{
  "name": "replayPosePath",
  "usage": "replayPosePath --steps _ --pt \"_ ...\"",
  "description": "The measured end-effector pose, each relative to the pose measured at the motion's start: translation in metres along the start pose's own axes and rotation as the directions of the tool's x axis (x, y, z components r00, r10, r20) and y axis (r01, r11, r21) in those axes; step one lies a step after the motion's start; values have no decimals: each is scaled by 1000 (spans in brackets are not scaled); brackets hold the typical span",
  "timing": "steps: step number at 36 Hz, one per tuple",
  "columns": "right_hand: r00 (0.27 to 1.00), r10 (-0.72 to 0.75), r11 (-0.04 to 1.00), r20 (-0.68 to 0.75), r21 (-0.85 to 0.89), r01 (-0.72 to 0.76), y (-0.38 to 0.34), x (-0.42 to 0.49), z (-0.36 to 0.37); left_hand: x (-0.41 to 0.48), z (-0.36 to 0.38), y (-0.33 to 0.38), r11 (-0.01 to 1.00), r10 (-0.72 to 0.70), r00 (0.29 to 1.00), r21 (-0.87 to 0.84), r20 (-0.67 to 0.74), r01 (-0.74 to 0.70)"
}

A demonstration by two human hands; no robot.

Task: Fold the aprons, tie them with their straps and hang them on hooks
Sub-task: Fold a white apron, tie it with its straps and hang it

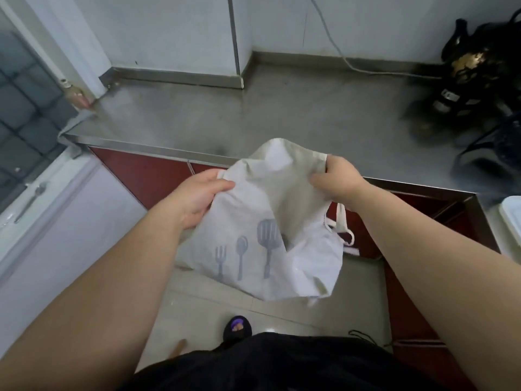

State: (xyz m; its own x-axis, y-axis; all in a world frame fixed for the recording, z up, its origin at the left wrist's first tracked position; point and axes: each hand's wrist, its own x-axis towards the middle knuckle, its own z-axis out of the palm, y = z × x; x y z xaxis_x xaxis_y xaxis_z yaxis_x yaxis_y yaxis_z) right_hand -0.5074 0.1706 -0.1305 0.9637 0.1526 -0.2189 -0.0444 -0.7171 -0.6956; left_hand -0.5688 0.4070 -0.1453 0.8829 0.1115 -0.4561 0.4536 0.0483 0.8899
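A white apron [262, 221] printed with a grey fork, spoon and spatula hangs in the air in front of me, just before the steel counter's front edge. My left hand [197, 197] grips its left upper edge, thumb on top of the cloth. My right hand [337, 180] grips the right upper edge. A white strap [341, 221] dangles in a loop below my right hand. The apron's lower part sags crumpled above the floor.
The stainless steel counter [225, 117] runs across the view, with red cabinet doors [146, 176] beneath. A dark heap of things [473, 88] lies at the counter's right end, and a white cable [352, 63] runs along the wall. A window [25, 114] is at the left.
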Motion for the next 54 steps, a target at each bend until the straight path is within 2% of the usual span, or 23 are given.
replayPosePath --steps 5,8,10,13,16,18,20,24,28,32,35,37,39,40,41,43,44,45,47,51,54 --pt "946 -92 996 -312 -39 83 -4 0 -15 6 -16 16 988 156 986 29 -65 -154" --pt "915 -44 999 -401 -9 44 -7 -4 -24 9 -15 26 985 173 985 7 14 -173" --pt "906 -60 998 -420 -14 60 -10 -4 -30 13 -9 32 971 234 972 64 -32 -231" --pt "913 -79 995 -400 -89 47 -14 -5 -42 23 -3 42 869 465 857 301 -223 -393" --pt "894 -64 973 -444 -228 -43 -17 -1 -56 28 8 57 706 660 703 537 -264 -461" --pt "875 -31 968 -484 -234 -95 -15 4 -62 30 18 64 560 753 619 713 -224 -423" --pt "871 4 970 -492 -210 -123 -13 9 -71 34 28 71 457 788 585 818 -191 -349" --pt "884 21 989 -467 -120 -87 -8 23 -87 45 38 82 278 756 650 935 -72 -220" --pt "902 22 999 -431 -29 -38 -7 39 -111 54 60 102 215 768 639 958 -45 -190" --pt "911 -20 998 -411 -70 -9 -8 55 -132 71 74 121 43 810 586 996 12 -81" --pt "908 -43 998 -417 -64 18 -13 75 -146 88 82 138 -18 835 549 999 43 -50" --pt "912 -23 998 -409 41 44 -19 95 -152 105 88 154 26 815 579 999 -2 -33" --pt "928 18 981 -371 187 56 -23 107 -150 114 93 165 162 758 644 986 -100 -37" --pt "936 50 952 -349 301 61 -26 120 -150 127 96 173 270 711 687 961 -153 -66" --pt "938 85 908 -335 414 65 -28 135 -149 143 98 180 428 653 727 895 -211 -124" --pt "938 134 819 -321 569 77 -30 160 -148 174 101 190 779 491 815 572 -306 -255" --pt "932 148 802 -332 592 84 -32 176 -150 193 101 197 886 404 858 369 -318 -281" --pt "922 159 793 -354 602 94 -33 194 -152 211 101 203 932 350 883 208 -313 -296" --pt "911 172 771 -374 627 112 -34 222 -156 239 101 213 948 314 904 53 -291 -313" --pt "885 267 713 -381 696 85 -41 296 -161 307 105 240 946 281 937 -104 -210 -307" --pt "859 251 750 -446 651 119 -51 341 -166 347 109 265 939 270 954 -184 -129 -291"
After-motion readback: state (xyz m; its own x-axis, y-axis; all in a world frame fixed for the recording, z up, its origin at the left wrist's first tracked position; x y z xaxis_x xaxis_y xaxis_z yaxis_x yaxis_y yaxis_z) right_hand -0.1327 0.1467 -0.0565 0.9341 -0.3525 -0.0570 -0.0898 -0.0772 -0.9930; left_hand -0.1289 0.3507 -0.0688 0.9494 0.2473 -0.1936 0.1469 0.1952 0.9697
